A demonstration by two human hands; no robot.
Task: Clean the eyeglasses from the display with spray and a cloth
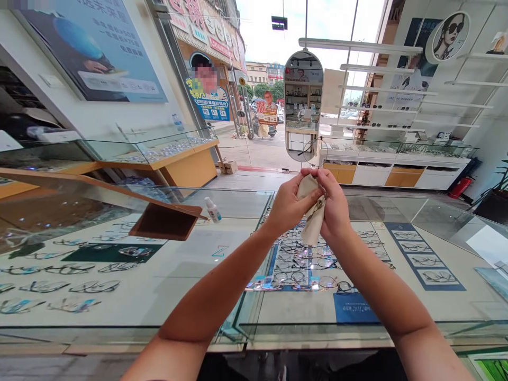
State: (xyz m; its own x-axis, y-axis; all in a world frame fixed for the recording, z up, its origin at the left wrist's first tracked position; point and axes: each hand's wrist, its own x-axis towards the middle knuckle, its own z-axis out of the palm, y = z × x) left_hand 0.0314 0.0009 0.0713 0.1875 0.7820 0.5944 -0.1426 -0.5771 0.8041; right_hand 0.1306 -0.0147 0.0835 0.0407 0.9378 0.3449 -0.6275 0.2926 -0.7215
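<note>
Both of my hands are raised in front of me above the glass counter, closed together on a pale beige cloth (313, 230). My left hand (288, 205) pinches the cloth from the left, its thumb pressed across the front. Opposite it, my right hand (335, 205) grips the cloth's right side with bent fingers. A loose end of the cloth hangs down between the palms. Thin dark lines like the temples of eyeglasses (305, 154) stick up beyond my fingertips; the rest of them is hidden by the hands and cloth.
Rows of eyeglasses (291, 262) lie inside the glass counter (190, 312). A small spray bottle (213, 210) and a brown tilted tray-like piece (164, 221) are to the left. An oval mirror (304, 106) stands beyond my hands. A fire extinguisher (460, 188) is at far right.
</note>
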